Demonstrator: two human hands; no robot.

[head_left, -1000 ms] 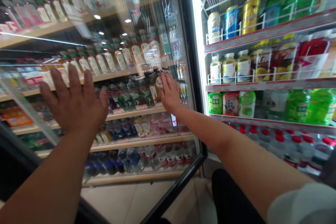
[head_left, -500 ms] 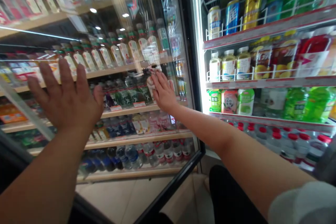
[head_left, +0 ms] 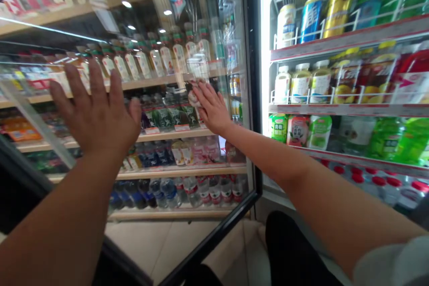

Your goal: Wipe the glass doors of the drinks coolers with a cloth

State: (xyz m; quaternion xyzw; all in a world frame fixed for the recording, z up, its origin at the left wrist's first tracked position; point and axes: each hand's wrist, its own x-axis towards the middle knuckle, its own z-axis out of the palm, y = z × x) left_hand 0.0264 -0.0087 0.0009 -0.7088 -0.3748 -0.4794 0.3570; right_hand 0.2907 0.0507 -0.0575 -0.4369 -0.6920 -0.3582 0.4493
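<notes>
My left hand [head_left: 97,116] is spread wide, palm toward the transparent glass door with the black frame [head_left: 214,237]; whether it touches the glass cannot be made out. It holds nothing. Farther right, my right hand [head_left: 214,105] presses a crumpled pale cloth [head_left: 193,98] to the glass, near the door's hinge side. Part of the cloth is hidden beneath its fingers. Light reflections and streaks lie across the pane above both hands.
To the right stands a lit fridge with white wire shelves, holding cans [head_left: 311,20], green bottles [head_left: 389,140] and red-capped bottles [head_left: 378,183]. Through the glass, wooden shelves [head_left: 197,170] carry rows of bottled drinks. Pale floor tiles [head_left: 137,241] lie below.
The view has shifted slightly. My right hand and the cloth sit a little higher in the picture, still against the glass. My left hand stays spread and appears slightly farther right.
</notes>
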